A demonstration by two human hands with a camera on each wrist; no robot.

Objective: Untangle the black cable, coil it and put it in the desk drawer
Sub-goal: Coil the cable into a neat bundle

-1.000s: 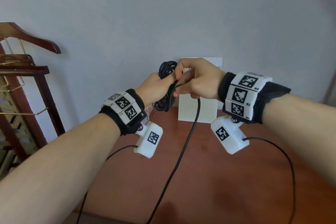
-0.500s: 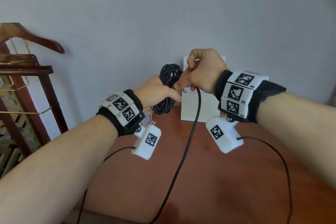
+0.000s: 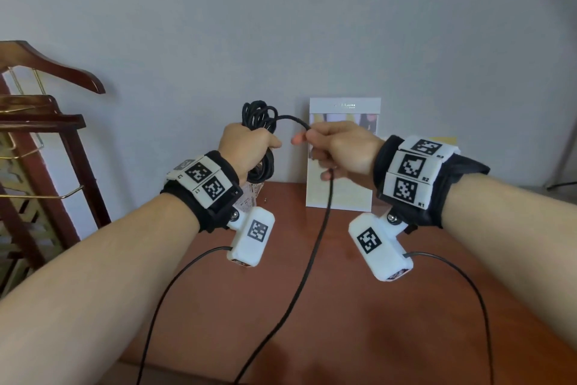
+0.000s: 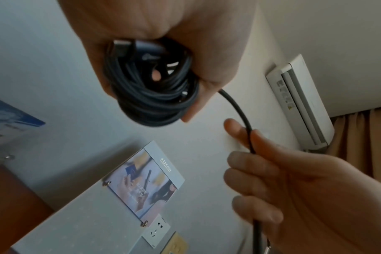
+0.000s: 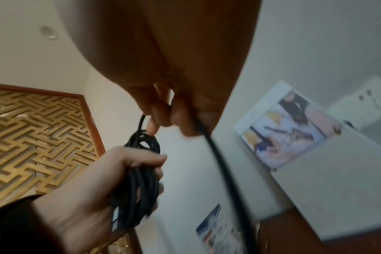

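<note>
Left hand (image 3: 249,147): centre of the head view, raised above the desk; fingers curled tight round a bundle of coiled loops of the black cable (image 3: 315,259).
Coil: long axis roughly upright; loops stick out above the fist near mid-frame and hang below it. In the left wrist view the loops (image 4: 154,96) fill the palm, a plug end tucked at the top of the bundle.
Right hand (image 3: 340,150): just right of the left hand, apart from it; thumb and forefinger pinch the cable's free run, the other fingers curled round it lower down.
Span between hands: a short arc leaves the top of the coil and curves right into the right-hand pinch.
Free run: drops from under the right hand, slanting down and left across the desk (image 3: 390,306) to the bottom edge of the frame, near centre.
Right wrist view: blurred; cable (image 5: 224,168) passes through the fingers and runs toward the lower frame.
Backdrop: a white card (image 3: 343,194) leans on the wall behind the hands; wooden valet stand (image 3: 46,122) at the left edge.
</note>
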